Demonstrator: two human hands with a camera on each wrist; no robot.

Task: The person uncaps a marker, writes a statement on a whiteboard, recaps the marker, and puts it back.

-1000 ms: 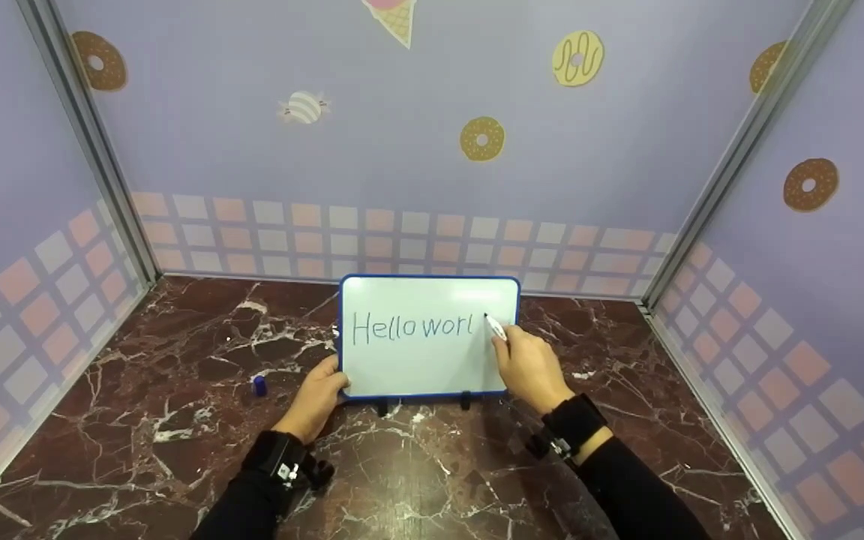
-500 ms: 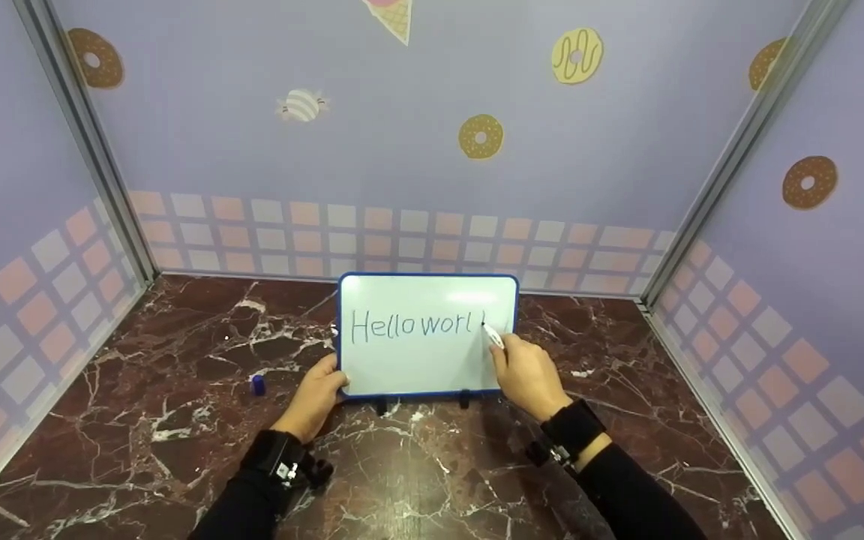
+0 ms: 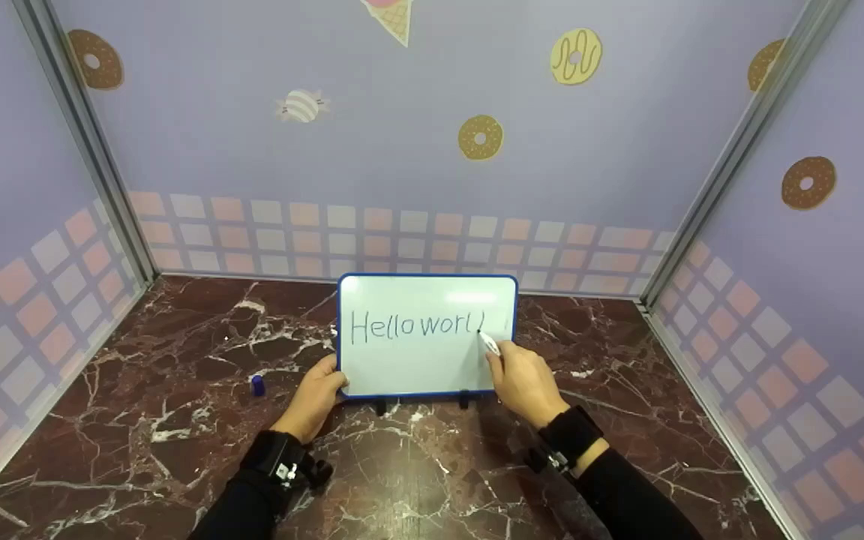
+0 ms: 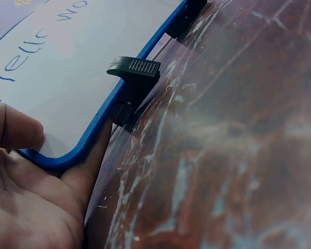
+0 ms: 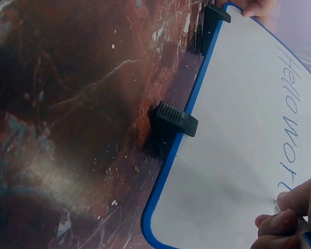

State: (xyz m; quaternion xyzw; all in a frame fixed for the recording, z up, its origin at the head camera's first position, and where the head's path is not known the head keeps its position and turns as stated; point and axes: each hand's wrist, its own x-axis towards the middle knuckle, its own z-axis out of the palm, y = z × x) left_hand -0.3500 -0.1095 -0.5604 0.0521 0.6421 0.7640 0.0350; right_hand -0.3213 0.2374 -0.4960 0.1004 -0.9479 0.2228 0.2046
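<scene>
A small whiteboard (image 3: 409, 367) with a blue frame leans back on a stand with black clips (image 5: 177, 119) at its lower edge. Blue handwriting (image 3: 413, 326) across it reads "Hello worl" plus a curved stroke at the right. My left hand (image 3: 319, 390) grips the lower left corner, thumb (image 4: 20, 129) on the white face and fingers behind. My right hand (image 3: 528, 381) pinches a white marker (image 3: 489, 343), its dark tip at the lower end of that curved stroke. In the right wrist view, curled fingers (image 5: 280, 225) cover most of the marker.
A blue marker cap (image 3: 258, 385) stands on the dark red marbled table (image 3: 177, 465), left of my left hand. Lilac panels with sweets and checks (image 3: 402, 165) enclose the table at the back and both sides.
My right hand has moved the marker down and slightly left, leaving a new curved stroke after the "l". The left hand keeps its grip on the board's corner.
</scene>
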